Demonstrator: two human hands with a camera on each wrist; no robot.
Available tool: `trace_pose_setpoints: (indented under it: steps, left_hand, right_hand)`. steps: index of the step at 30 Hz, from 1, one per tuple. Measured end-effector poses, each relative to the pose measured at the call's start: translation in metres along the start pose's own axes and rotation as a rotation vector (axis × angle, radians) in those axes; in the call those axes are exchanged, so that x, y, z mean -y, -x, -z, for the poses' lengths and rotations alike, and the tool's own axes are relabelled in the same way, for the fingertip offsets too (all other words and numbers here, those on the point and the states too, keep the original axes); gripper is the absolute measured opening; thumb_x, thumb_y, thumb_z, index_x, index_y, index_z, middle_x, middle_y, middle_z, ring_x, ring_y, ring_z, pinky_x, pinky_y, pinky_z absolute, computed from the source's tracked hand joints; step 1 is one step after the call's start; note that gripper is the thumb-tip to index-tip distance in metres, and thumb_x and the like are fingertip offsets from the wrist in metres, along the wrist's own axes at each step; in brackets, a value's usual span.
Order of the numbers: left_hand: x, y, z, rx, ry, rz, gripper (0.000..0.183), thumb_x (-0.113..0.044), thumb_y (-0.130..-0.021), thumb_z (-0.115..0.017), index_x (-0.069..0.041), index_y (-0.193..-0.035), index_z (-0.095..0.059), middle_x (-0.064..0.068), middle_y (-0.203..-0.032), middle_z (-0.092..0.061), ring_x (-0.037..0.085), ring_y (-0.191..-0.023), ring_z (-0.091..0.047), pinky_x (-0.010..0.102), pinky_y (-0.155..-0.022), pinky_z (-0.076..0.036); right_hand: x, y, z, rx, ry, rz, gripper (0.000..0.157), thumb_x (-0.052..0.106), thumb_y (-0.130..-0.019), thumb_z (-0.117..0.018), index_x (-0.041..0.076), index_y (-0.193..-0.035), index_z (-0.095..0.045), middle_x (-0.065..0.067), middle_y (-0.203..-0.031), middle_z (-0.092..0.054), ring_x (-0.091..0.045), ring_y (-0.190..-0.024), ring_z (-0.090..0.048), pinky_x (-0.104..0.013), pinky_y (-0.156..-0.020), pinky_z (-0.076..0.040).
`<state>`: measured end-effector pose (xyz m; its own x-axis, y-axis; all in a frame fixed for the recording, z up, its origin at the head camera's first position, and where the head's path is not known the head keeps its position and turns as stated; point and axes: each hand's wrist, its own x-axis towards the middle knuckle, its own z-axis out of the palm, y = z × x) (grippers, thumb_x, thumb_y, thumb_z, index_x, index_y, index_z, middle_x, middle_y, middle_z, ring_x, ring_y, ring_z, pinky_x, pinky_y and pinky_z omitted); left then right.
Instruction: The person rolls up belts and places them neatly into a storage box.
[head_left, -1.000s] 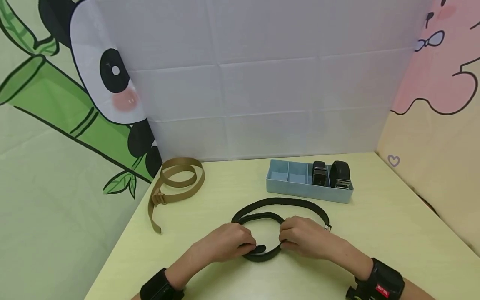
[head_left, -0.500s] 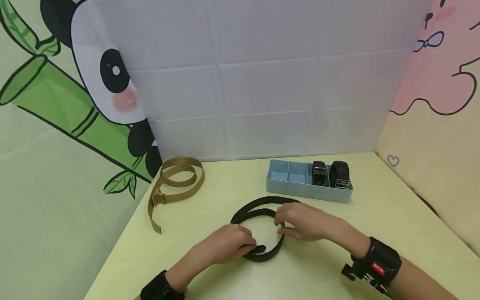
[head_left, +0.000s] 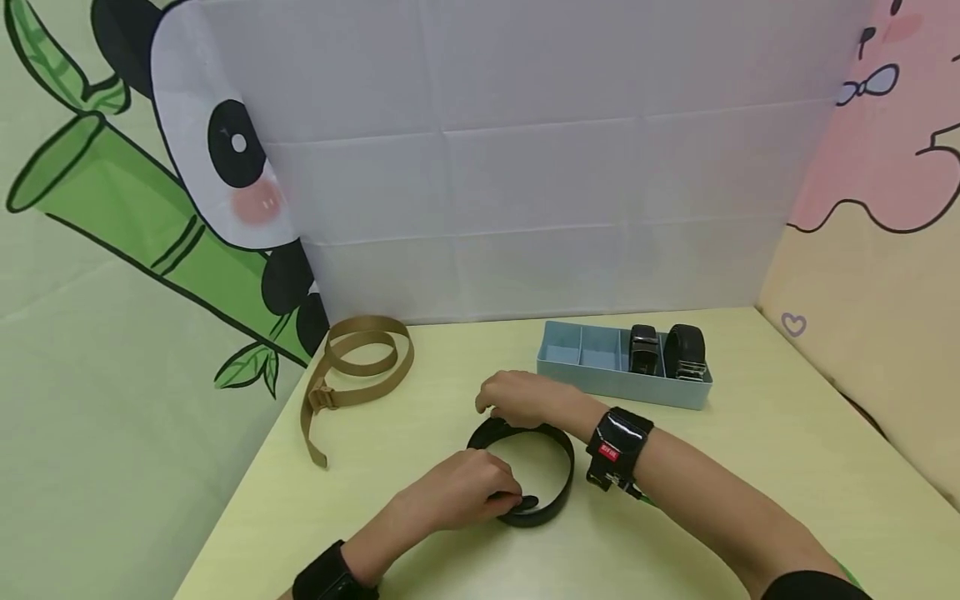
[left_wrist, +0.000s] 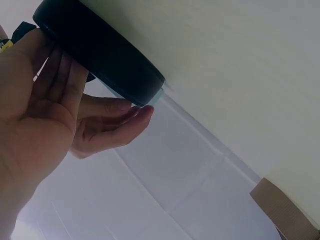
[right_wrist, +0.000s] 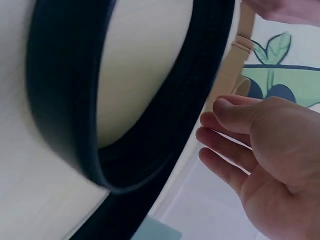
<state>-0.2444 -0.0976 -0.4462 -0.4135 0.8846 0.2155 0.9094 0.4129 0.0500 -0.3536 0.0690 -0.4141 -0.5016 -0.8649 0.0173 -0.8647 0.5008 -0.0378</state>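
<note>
A black belt [head_left: 558, 487] stands on edge, coiled into a ring, on the pale yellow table [head_left: 420, 558]. My left hand [head_left: 468, 492] pinches the belt's inner end at the near left of the coil. Its fingers sit against the strap in the left wrist view, partly hidden by it. My right hand [head_left: 525, 398] is at the far side of the ring, fingers loosely bent. In the right wrist view those fingers [right_wrist: 225, 132] are right beside the belt's outer strap [right_wrist: 192, 85]. From the head, the hand and forearm cover the far part of the belt.
A tan webbing belt [head_left: 375, 387] with a buckle lies loosely coiled at the back left. A blue divided tray [head_left: 585, 377] at the back right holds two rolled black belts [head_left: 684, 348] in its right compartments. A white cloth backdrop [head_left: 487, 183] stands behind the table.
My right hand has let go of the ring's right side and moved leftward and away to its far side. The left hand keeps its pinch in nearly the same place.
</note>
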Motion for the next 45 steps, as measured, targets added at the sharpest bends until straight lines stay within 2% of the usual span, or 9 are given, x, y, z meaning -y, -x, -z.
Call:
trace_pose_setpoints:
  steps: [5, 9, 13, 20, 24, 28, 34, 40, 45]
  left_hand:
    - [-0.002, -0.003, -0.001, 0.005, -0.018, -0.003, 0.029, -0.019, -0.096, -0.073, -0.024, -0.067, -0.071, -0.019, -0.065, -0.054, -0.008, -0.057, -0.040, 0.009, -0.055, -0.031]
    - [-0.001, -0.005, -0.001, 0.003, -0.025, -0.006, 0.036, -0.018, -0.096, -0.073, -0.025, -0.062, -0.064, -0.018, -0.061, -0.049, -0.006, -0.055, -0.036, 0.009, -0.053, -0.027]
    - [0.001, -0.006, 0.001, 0.008, -0.021, -0.002, 0.039, -0.018, -0.095, -0.074, -0.025, -0.058, -0.061, -0.017, -0.059, -0.048, -0.005, -0.054, -0.035, 0.011, -0.053, -0.028]
    - [0.006, -0.004, 0.002, 0.042, -0.029, 0.004, 0.034, -0.019, -0.095, -0.074, -0.022, -0.061, -0.068, -0.018, -0.060, -0.048, -0.005, -0.055, -0.034, 0.011, -0.053, -0.030]
    - [0.009, -0.003, 0.004, 0.048, -0.024, 0.022, 0.034, -0.016, -0.094, -0.075, -0.021, -0.061, -0.068, -0.017, -0.059, -0.046, -0.003, -0.056, -0.031, 0.011, -0.053, -0.026]
    - [0.011, -0.003, 0.005, 0.049, -0.012, 0.028, 0.036, -0.014, -0.093, -0.074, -0.021, -0.060, -0.064, -0.016, -0.059, -0.044, -0.002, -0.058, -0.029, 0.011, -0.054, -0.025]
    - [0.017, 0.000, 0.005, 0.040, -0.011, 0.034, 0.036, -0.011, -0.093, -0.073, -0.022, -0.060, -0.062, -0.016, -0.059, -0.044, -0.001, -0.057, -0.029, 0.012, -0.053, -0.025]
    - [0.022, 0.002, 0.002, 0.030, 0.005, 0.039, 0.031, -0.007, -0.093, -0.072, -0.018, -0.064, -0.068, -0.015, -0.060, -0.045, -0.001, -0.057, -0.028, 0.012, -0.054, -0.023]
    - [0.023, 0.002, 0.001, 0.010, 0.005, 0.023, 0.034, -0.005, -0.092, -0.072, -0.019, -0.062, -0.063, -0.015, -0.060, -0.044, -0.001, -0.058, -0.027, 0.012, -0.055, -0.022]
  right_hand:
    - [0.001, -0.009, -0.007, 0.031, 0.015, -0.020, 0.019, 0.013, -0.099, -0.069, 0.016, -0.081, -0.074, 0.008, -0.075, -0.059, -0.007, -0.066, -0.051, -0.020, -0.058, -0.038]
    - [-0.003, -0.001, -0.008, 0.050, 0.039, -0.087, 0.023, 0.016, -0.098, -0.071, 0.022, -0.076, -0.073, 0.010, -0.074, -0.063, -0.006, -0.063, -0.053, -0.020, -0.057, -0.041]
    - [-0.014, 0.018, -0.006, 0.070, 0.039, -0.152, 0.031, 0.016, -0.096, -0.073, 0.022, -0.067, -0.066, 0.011, -0.064, -0.052, -0.006, -0.057, -0.044, -0.021, -0.054, -0.036]
    - [-0.043, 0.072, -0.003, 0.091, 0.025, -0.227, 0.053, 0.015, -0.096, -0.073, 0.024, -0.058, -0.037, 0.008, -0.059, -0.019, -0.010, -0.056, -0.019, -0.028, -0.055, -0.024]
    - [-0.054, 0.109, -0.003, 0.007, -0.042, -0.202, 0.060, 0.010, -0.094, -0.075, 0.025, -0.056, -0.030, 0.010, -0.057, -0.013, -0.009, -0.053, -0.014, -0.026, -0.052, -0.021]
    - [-0.059, 0.146, -0.006, -0.069, -0.079, -0.207, 0.058, 0.006, -0.092, -0.075, 0.024, -0.055, -0.034, 0.012, -0.055, -0.016, -0.005, -0.050, -0.016, -0.022, -0.051, -0.023]
    - [-0.066, 0.198, -0.012, -0.149, -0.077, -0.264, 0.040, 0.004, -0.088, -0.078, 0.020, -0.057, -0.057, 0.015, -0.055, -0.032, -0.001, -0.050, -0.027, -0.020, -0.051, -0.032]
    - [-0.074, 0.241, -0.015, -0.186, -0.077, -0.339, 0.041, 0.002, -0.085, -0.079, 0.022, -0.058, -0.054, 0.015, -0.057, -0.030, -0.001, -0.052, -0.025, -0.020, -0.051, -0.027]
    - [-0.076, 0.256, -0.016, -0.194, -0.090, -0.368, 0.041, 0.002, -0.085, -0.079, 0.022, -0.059, -0.054, 0.015, -0.058, -0.031, -0.001, -0.053, -0.025, -0.020, -0.051, -0.026]
